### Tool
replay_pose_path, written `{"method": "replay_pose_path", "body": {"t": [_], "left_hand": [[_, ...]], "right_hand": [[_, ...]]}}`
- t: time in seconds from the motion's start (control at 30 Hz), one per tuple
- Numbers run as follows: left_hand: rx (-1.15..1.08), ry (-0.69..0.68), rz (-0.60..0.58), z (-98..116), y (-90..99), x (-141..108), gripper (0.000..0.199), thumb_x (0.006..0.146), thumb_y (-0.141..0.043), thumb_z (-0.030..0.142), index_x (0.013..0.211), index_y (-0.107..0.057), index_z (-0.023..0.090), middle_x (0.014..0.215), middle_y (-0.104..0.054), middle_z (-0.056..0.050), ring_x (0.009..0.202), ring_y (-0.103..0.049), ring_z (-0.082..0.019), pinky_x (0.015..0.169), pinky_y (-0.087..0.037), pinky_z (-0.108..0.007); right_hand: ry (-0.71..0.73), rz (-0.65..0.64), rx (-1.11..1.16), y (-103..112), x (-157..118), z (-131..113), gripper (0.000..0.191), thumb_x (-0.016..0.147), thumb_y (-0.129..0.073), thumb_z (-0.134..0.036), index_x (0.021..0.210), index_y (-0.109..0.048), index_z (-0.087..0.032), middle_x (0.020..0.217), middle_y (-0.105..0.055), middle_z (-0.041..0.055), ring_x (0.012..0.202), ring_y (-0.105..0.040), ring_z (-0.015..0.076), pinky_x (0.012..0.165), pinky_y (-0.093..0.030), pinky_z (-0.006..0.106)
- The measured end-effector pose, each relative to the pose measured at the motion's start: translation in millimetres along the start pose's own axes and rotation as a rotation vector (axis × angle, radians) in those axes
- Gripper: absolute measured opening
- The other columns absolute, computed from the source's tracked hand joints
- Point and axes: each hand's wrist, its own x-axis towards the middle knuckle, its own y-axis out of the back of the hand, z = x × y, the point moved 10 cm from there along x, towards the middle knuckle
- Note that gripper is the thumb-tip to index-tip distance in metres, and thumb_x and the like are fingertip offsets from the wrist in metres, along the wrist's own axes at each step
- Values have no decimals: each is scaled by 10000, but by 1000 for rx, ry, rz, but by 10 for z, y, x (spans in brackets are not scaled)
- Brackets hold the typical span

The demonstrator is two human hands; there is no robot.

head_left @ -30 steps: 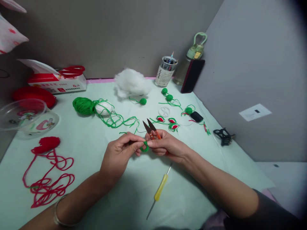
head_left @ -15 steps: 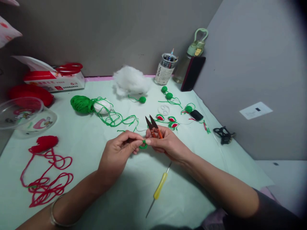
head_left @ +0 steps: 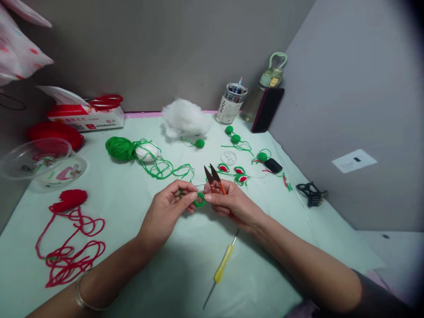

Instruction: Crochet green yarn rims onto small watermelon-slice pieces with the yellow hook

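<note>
My left hand (head_left: 168, 205) is closed, its thumb and forefinger pinching a small green crochet ring (head_left: 199, 204). The ring's hole faces me. From the other side, the thumb of my right hand (head_left: 228, 201) presses on the ring's edge. That same hand is closed around thread snips (head_left: 213, 179) with orange handles, their dark blades pointing up and slightly apart. Below the hands lies a crochet hook (head_left: 223, 265) with a yellow grip. Just beyond them are several red and green crocheted pieces (head_left: 241, 178).
Green yarn (head_left: 121, 149), a white yarn ball (head_left: 147, 152) and red yarn (head_left: 71, 201) lie to the left. White stuffing (head_left: 185, 118) sits at the back beside a pen jar (head_left: 229, 106), a bottle (head_left: 253, 104) and a phone (head_left: 268, 110). A black claw clip (head_left: 310, 194) is at right.
The camera view has shifted a little, so everything sits lower and further right. The green ring is turned, and its hole shows more fully between my fingers. Both hands keep their hold.
</note>
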Motion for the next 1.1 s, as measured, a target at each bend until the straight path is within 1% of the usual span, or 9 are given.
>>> {"method": "replay_pose_path", "body": {"t": [0.1,0.2,0.4,0.5,0.63,0.77,0.9,1.03,1.1], "left_hand": [[-19,-3,5,-16,18,12,155,884,-783,332,902,-722,191,792,-705,12,694,-643,-130,709,-541,-257],[-105,14,76,-49,111,34,183,882,-791,356,907,-715,192,834,-714,3,773,-676,-139,776,-554,-263],[-305,60,170,-91,224,73,306,831,-834,409,929,-645,189,851,-701,2,948,-761,-211,868,-603,-326],[-332,72,165,-81,201,71,321,838,-823,410,954,-614,196,874,-688,4,960,-777,-230,855,-613,-342],[-349,95,111,-108,120,67,285,881,-772,400,969,-587,201,866,-691,-1,921,-771,-210,837,-601,-332],[-377,119,85,-200,67,80,245,858,-768,350,929,-604,183,798,-655,12,795,-741,-183,780,-584,-320],[-402,124,105,-267,74,109,233,799,-793,316,863,-612,183,822,-635,9,766,-704,-170,771,-567,-326],[-413,144,73,-306,56,143,251,779,-805,333,855,-622,179,760,-644,1,762,-705,-185,778,-531,-322],[-419,152,45,-319,41,159,270,781,-811,356,864,-629,175,738,-649,-2,764,-700,-186,789,-523,-323]], "right_hand": [[21,-38,-133,21,-29,-70,399,739,-891,-463,876,-647,-179,611,-472,-96,457,-277,38,448,-188,226],[86,-78,-489,60,-118,-212,380,906,-728,-543,917,-704,-164,631,-457,-64,541,-363,82,509,-273,244],[64,-230,-1049,36,-296,-272,350,987,-630,-526,1103,-748,-217,1006,-724,62,856,-623,189,755,-452,303],[145,-198,-1145,3,-233,-463,297,1007,-613,-470,1138,-749,-241,1113,-751,82,976,-670,231,851,-481,343],[251,-172,-1136,-135,2,-766,239,1017,-591,-395,1046,-764,-233,1012,-771,66,883,-672,213,782,-483,335],[320,-230,-1068,-470,326,-912,192,982,-616,-331,969,-757,-202,874,-755,47,750,-656,182,712,-485,319],[399,-346,-1062,-994,696,-927,178,977,-588,-265,923,-735,-181,833,-748,40,718,-656,162,690,-486,293],[744,-327,-1505,-1582,1164,-1094,187,997,-552,-194,993,-739,-178,926,-769,51,815,-654,169,745,-432,291],[796,-280,-1566,-1781,1516,-1205,223,997,-510,-138,1034,-729,-160,1044,-760,87,909,-652,196,798,-422,310]]}}
